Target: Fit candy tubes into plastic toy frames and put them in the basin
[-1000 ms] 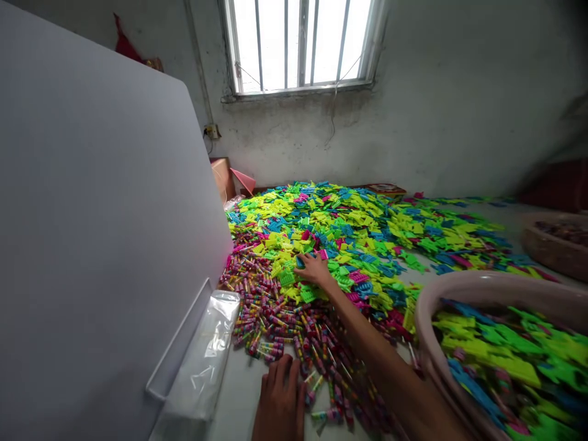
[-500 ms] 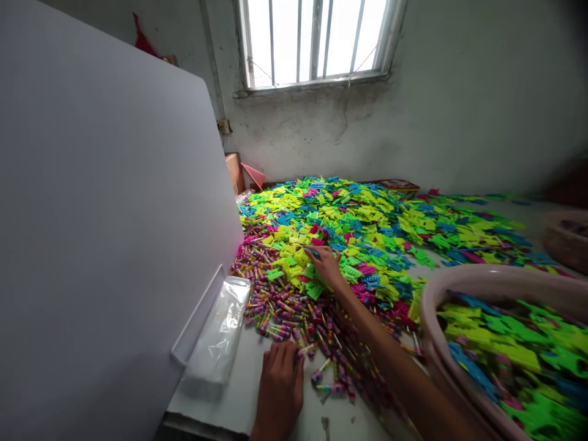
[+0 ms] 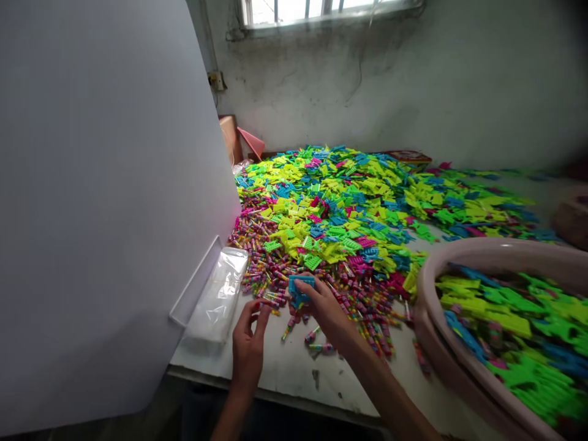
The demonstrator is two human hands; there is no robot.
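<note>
My right hand (image 3: 319, 306) grips a flat blue plastic toy piece (image 3: 301, 291) with ridges, above the front of the table. Close by on its left, my left hand (image 3: 248, 334) has thumb and forefinger curled in a pinch; a small reddish bit shows at the fingertips, too little to name. Behind both hands lie many small printed tubes (image 3: 269, 272) in pink, purple and yellow. Beyond these spreads a heap of flat plastic toy pieces (image 3: 340, 190) in yellow, green, blue and pink. Several loose tubes lie just below my right hand.
Left of my hands, a stack of clear plastic bags (image 3: 215, 306) lies beside a large white upright panel (image 3: 114, 214). A pink round tub (image 3: 427, 288) full of plastic pieces stands at the right. A barred window (image 3: 321, 9) is in the back wall.
My right hand has come back from the heap toward me with the blue piece. My left hand has lifted and moved left, its fingers turned upward. The view has tilted down.
</note>
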